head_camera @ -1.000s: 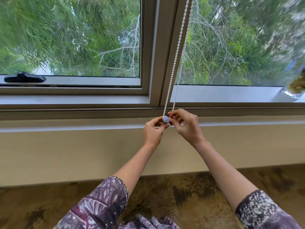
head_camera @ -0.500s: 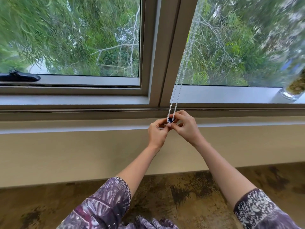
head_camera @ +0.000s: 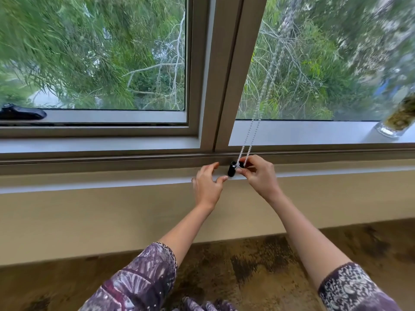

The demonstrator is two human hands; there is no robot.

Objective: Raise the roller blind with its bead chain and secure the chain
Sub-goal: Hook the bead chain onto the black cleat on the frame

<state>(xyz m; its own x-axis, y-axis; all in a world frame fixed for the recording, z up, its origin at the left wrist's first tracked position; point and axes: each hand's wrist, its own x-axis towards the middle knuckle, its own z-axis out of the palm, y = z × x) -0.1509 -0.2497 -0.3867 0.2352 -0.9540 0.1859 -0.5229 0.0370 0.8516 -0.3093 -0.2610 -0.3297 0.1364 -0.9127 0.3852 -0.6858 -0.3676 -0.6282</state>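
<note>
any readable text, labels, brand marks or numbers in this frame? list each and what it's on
None readable.
Black chain holder at the bottom of the bead chain: no marking visible.
Black window latch: no marking visible.
Glass jar on the sill, far right: blurred, no label discernible.
Sleeves carry a pattern only, no lettering.

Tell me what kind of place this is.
Probably a room in a home, at a window: a bead chain hangs by the glass, a jar stands on the sill, and patterned carpet lies below.

Pearly white bead chain, glossy black plastic clip, matt window frame.
</note>
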